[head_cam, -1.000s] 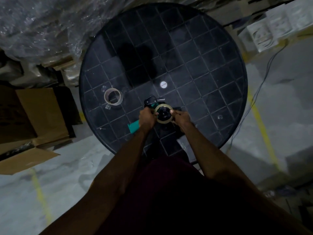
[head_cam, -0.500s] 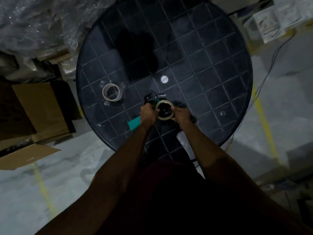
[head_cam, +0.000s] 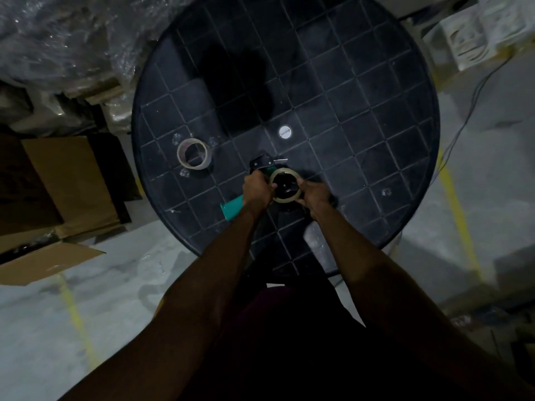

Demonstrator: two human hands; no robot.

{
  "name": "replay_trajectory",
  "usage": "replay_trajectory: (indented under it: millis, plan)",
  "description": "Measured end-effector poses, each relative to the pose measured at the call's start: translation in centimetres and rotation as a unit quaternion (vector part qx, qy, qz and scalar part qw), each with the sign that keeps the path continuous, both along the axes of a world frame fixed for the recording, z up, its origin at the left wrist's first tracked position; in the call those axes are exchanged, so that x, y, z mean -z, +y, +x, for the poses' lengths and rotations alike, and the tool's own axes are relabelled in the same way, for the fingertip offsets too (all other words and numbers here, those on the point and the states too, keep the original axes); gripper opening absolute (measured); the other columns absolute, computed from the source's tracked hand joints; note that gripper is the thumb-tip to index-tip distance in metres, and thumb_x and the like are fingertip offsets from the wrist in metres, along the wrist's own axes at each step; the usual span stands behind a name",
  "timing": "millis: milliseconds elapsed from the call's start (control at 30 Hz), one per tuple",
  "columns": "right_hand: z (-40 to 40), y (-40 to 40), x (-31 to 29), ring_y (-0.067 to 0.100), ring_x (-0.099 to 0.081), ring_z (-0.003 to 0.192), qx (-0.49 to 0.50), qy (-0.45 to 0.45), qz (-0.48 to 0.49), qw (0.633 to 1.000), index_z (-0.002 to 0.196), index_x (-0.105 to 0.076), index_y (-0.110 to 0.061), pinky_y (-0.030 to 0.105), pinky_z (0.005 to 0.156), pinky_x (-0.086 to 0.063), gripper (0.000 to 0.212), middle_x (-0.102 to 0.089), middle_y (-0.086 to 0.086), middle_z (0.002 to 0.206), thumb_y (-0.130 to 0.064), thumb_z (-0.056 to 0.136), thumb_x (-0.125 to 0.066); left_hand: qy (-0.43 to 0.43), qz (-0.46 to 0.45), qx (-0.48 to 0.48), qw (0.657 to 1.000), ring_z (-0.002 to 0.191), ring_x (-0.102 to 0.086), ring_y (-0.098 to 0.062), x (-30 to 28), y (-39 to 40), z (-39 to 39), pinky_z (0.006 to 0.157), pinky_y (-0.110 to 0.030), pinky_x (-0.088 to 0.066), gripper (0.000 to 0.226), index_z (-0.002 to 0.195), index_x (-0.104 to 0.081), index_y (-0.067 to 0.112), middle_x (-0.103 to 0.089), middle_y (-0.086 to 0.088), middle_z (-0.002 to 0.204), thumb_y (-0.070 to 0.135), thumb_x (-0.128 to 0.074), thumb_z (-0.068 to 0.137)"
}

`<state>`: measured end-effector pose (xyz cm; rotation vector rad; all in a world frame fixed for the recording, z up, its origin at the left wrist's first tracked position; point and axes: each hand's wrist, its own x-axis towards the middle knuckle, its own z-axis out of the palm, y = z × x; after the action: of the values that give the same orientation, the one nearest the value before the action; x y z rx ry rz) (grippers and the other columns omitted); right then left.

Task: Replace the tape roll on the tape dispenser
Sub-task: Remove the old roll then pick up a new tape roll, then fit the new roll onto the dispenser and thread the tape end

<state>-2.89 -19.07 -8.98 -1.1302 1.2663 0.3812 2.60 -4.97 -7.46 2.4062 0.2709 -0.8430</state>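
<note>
Where the floor meets the frame's left edge, flattened cardboard boxes (head_cam: 60, 192) lie open, w/ crumpled plastic wrap (head_cam: 58, 39) heaped above them at top left. Centre: round black table (head_cam: 376, 82), top moulded in a square grid, small pale disc (head_cam: 285, 132) near its middle. On the table's left part sits a spare tape roll (head_cam: 192, 153), lying flat, hollow core up, well apart from both hands. Right of it, nearer the viewer's edge, is the tape dispenser (head_cam: 262, 163): black head pointing away from the person, teal handle (head_cam: 231, 209) sticking out lower left past the wrist. Left hand (head_cam: 257, 189) is wrapped around the dispenser body at the handle's upper end, fingers closed on it. Just right, touching that hand, a second tape roll (head_cam: 286, 185) sits on the dispenser's black hub, face up toward the camera; pale tape ring around dark centre. Right hand (head_cam: 315, 195) grips this roll's right rim, fingers curled against its edge. Whether the roll is fully seated on the hub cannot be told; lighting dim. Both forearms run up from the bottom of frame. Far right: grey floor w/ a yellow line (head_cam: 460, 215), a thin cable (head_cam: 463, 123), white cartons (head_cam: 474, 39) at top right.
</note>
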Motion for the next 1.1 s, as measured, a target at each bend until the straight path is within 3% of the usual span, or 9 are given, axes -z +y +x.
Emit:
replay_trajectory:
  millis: [200, 333, 400, 533, 600, 667, 800, 867, 1100]
  plan:
    - [-0.2, 0.4, -0.9, 0.033, -0.067, 0.098, -0.002, -0.007, -0.024, 1.000, 0.108, -0.067, 0.000, 0.043, 0.071, -0.058, 0.030, -0.069, 0.021, 0.113, -0.024, 0.089, -0.065, 0.001, 0.004, 0.042, 0.999, 0.069, -0.071, -0.018, 0.0, 0.7, 0.1, 0.077, -0.037, -0.061, 0.019, 0.082, -0.073, 0.012, -0.074, -0.006, 0.076, 0.030, -0.079, 0.078]
    - [-0.7, 0.1, -2.6, 0.033, -0.062, 0.102, -0.063, 0.024, -0.010, 0.998, 0.117, -0.063, -0.008, 0.038, 0.060, -0.055, 0.044, -0.065, 0.012, 0.112, -0.040, 0.087, -0.064, -0.035, -0.052, 0.070, 0.996, 0.077, -0.065, -0.014, -2.2, 1.8, 0.2, 0.078, -0.030, -0.054, 0.021, 0.086, -0.075, 0.011, -0.073, -0.001, 0.087, 0.029, -0.081, 0.077]
    - [-1.1, 0.2, -3.4, 0.030, -0.060, 0.090, -0.094, 0.029, -0.057, 0.994, 0.111, -0.064, -0.009, 0.041, 0.062, -0.057, 0.042, -0.063, 0.009, 0.100, -0.044, 0.088, -0.061, -0.044, -0.068, 0.074, 0.994, 0.079, -0.066, -0.016, -2.8, 2.1, -0.4, 0.079, -0.029, -0.053, 0.022, 0.087, -0.075, 0.009, -0.073, 0.000, 0.086, 0.028, -0.080, 0.078]
    - [-2.5, 0.5, -3.8, 0.021, -0.057, 0.060, -0.073, -0.014, -0.112, 0.991, 0.094, -0.069, -0.008, 0.027, 0.045, -0.048, 0.032, -0.065, 0.012, 0.083, -0.038, 0.091, -0.059, -0.115, -0.096, 0.024, 0.989, 0.091, -0.072, -0.026, -3.3, 3.5, -1.7, 0.088, -0.038, -0.056, 0.022, 0.098, -0.074, 0.009, -0.077, -0.010, 0.096, 0.022, -0.071, 0.080]
    - [-3.3, 0.5, -3.6, 0.021, -0.052, 0.056, -0.079, -0.026, -0.133, 0.988, 0.089, -0.069, -0.007, 0.028, 0.047, -0.043, 0.024, -0.063, 0.015, 0.079, -0.031, 0.090, -0.062, -0.141, -0.042, 0.070, 0.987, 0.104, -0.067, -0.030, -4.1, 4.7, -2.4, 0.092, -0.036, -0.050, 0.039, 0.119, -0.066, 0.012, -0.072, -0.012, 0.112, 0.025, -0.069, 0.083]
    - [-4.1, 0.6, -3.7, 0.022, -0.053, 0.057, -0.091, -0.031, -0.143, 0.985, 0.088, -0.070, -0.007, 0.028, 0.048, -0.043, 0.021, -0.062, 0.016, 0.077, -0.028, 0.088, -0.064, -0.131, 0.054, 0.098, 0.985, 0.118, -0.056, -0.038, -4.0, 6.2, -2.9, 0.099, -0.047, -0.043, 0.064, 0.133, -0.051, 0.015, -0.061, -0.016, 0.128, 0.041, -0.071, 0.078]
    - [-5.0, 1.6, -4.4, 0.025, -0.059, 0.064, -0.112, -0.042, -0.146, 0.982, 0.089, -0.073, -0.006, 0.030, 0.049, -0.045, 0.021, -0.067, 0.016, 0.078, -0.026, 0.087, -0.066, 0.011, 0.089, 0.146, 0.985, 0.115, -0.060, -0.037, -1.7, 8.4, -2.4, 0.099, -0.059, -0.045, 0.091, 0.127, -0.052, 0.014, -0.063, -0.015, 0.127, 0.076, -0.060, 0.061]
    - [-5.4, 2.3, -4.4, 0.025, -0.062, 0.069, -0.143, -0.049, -0.157, 0.976, 0.090, -0.074, -0.007, 0.033, 0.056, -0.046, 0.022, -0.071, 0.018, 0.085, -0.027, 0.087, -0.066, 0.047, 0.072, 0.196, 0.977, 0.110, -0.063, -0.033, 0.2, 8.8, -2.1, 0.098, -0.057, -0.047, 0.088, 0.120, -0.055, 0.017, -0.067, -0.009, 0.121, 0.077, -0.056, 0.055]
    - [-6.3, 3.5, -5.0, 0.025, -0.066, 0.082, -0.258, -0.063, -0.201, 0.943, 0.083, -0.072, -0.004, 0.036, 0.077, -0.051, 0.025, -0.073, 0.015, 0.086, -0.029, 0.085, -0.068, 0.042, 0.015, 0.251, 0.967, 0.107, -0.064, -0.034, -3.9, 6.7, -4.8, 0.086, -0.037, -0.051, 0.043, 0.117, -0.065, 0.007, -0.067, -0.017, 0.120, 0.033, -0.066, 0.082]
